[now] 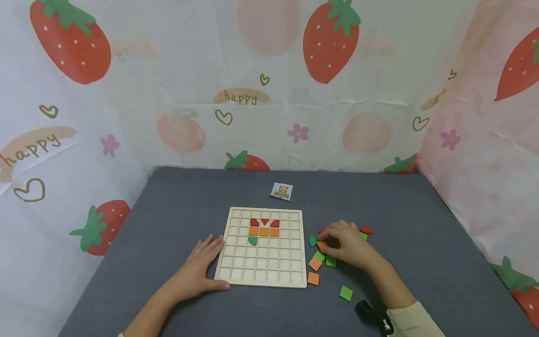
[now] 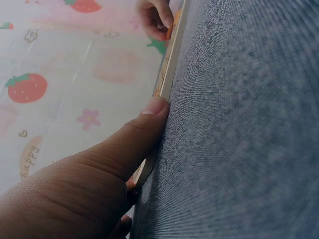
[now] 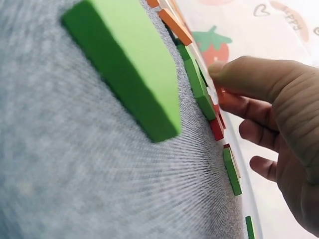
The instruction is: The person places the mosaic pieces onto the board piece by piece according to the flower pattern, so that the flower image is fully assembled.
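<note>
A pale wooden grid board (image 1: 273, 271) lies flat on the grey cloth. On it sit a row of orange square tiles (image 1: 264, 231), red pieces (image 1: 254, 222) above them and one green rounded piece (image 1: 252, 240) below. My left hand (image 1: 198, 269) rests along the board's left edge, its fingers spread and the thumb at the near left corner; in the left wrist view the thumb (image 2: 142, 127) touches the board's side. Right of the board, my right hand (image 1: 349, 243) pinches an orange tile (image 1: 322, 245) between thumb and fingers, among loose pieces. The fingertips partly cover that tile.
Loose green tiles (image 1: 331, 261), orange tiles (image 1: 313, 278) and a red piece (image 1: 367, 230) lie right of the board. A separate green tile (image 1: 346, 293) is nearer me. A small picture card (image 1: 281, 191) lies behind the board. Printed curtains (image 1: 269, 131) enclose the table.
</note>
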Action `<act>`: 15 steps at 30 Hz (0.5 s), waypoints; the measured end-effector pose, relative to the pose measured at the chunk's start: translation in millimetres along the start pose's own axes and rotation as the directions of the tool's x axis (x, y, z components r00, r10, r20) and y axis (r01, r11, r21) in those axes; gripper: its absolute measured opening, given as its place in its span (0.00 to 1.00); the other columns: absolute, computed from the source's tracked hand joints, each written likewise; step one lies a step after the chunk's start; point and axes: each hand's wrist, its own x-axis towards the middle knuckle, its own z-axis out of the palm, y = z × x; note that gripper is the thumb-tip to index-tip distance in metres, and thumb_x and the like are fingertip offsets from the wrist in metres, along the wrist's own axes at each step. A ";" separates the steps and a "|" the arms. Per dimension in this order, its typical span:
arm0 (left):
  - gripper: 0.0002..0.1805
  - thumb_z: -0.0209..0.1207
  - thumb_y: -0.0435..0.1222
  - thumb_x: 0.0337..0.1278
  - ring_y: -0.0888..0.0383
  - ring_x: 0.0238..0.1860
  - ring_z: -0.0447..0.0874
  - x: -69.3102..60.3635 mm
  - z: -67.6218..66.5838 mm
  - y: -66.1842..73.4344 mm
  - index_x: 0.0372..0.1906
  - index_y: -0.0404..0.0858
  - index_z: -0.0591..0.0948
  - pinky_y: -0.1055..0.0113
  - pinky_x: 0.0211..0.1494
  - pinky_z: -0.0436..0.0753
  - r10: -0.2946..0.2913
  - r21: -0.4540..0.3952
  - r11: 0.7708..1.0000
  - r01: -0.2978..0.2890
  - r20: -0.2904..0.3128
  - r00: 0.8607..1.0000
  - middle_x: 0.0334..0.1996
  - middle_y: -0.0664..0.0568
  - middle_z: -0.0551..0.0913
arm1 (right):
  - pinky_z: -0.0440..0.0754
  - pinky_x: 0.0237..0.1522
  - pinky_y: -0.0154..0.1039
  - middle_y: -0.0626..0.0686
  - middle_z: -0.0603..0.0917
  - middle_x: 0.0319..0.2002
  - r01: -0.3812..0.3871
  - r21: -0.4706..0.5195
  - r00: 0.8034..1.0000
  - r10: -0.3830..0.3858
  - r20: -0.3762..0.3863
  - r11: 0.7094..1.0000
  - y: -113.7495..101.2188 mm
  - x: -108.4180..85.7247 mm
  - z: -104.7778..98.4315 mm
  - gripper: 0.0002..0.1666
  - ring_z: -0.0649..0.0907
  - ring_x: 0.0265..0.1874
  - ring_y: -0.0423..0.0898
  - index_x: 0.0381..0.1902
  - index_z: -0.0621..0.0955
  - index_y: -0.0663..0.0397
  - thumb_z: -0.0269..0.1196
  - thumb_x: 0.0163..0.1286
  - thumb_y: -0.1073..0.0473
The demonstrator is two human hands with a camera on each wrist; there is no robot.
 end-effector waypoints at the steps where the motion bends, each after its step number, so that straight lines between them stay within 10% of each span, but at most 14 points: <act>1: 0.66 0.74 0.65 0.40 0.40 0.83 0.44 -0.1 0.3 0.0 0.81 0.38 0.59 0.37 0.82 0.44 0.000 0.000 1.000 0.000 0.000 1.000 0.82 0.46 0.56 | 0.68 0.54 0.53 0.42 0.86 0.47 -0.003 0.004 1.000 0.003 0.000 1.000 -0.1 -0.1 0.0 0.15 0.78 0.52 0.48 0.48 0.88 0.41 0.75 0.63 0.52; 15: 0.66 0.76 0.63 0.40 0.40 0.83 0.44 0.0 2.0 -0.4 0.81 0.38 0.58 0.37 0.82 0.44 0.005 0.009 1.000 -0.004 -0.010 1.000 0.82 0.46 0.56 | 0.68 0.53 0.53 0.40 0.85 0.44 0.003 -0.032 1.000 -0.002 0.013 0.999 -1.7 1.0 -0.4 0.14 0.78 0.48 0.45 0.47 0.89 0.41 0.74 0.65 0.48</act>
